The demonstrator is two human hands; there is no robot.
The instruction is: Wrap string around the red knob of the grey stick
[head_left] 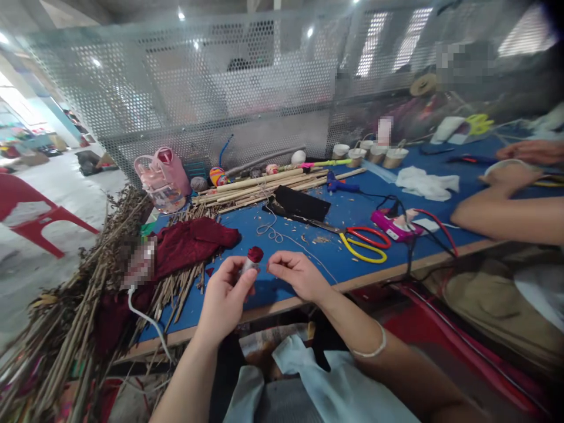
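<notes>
Between the thumb and fingers of my left hand point(231, 291) is a small dark red cloth bud point(255, 254), its top showing above a pale grey lower part. Just to its right, the thumb and fingertips of my right hand point(295, 273) are pinched together, apart from the bud. Whatever they hold, if anything, is too small to make out. A crumpled dark red cloth point(189, 244) lies to the left of my hands. Scissors point(363, 241) with red and yellow handles rest to the right, and a loose string point(275, 235) curls behind my hands.
Dry stalks point(88, 282) spill over the left table end. Wooden sticks point(282, 185), a black piece point(299, 202), a blue glue gun point(339, 183) and a purple power strip point(396, 226) lie on the blue table point(304, 247). A co-worker's arm point(506, 214) rests at the right.
</notes>
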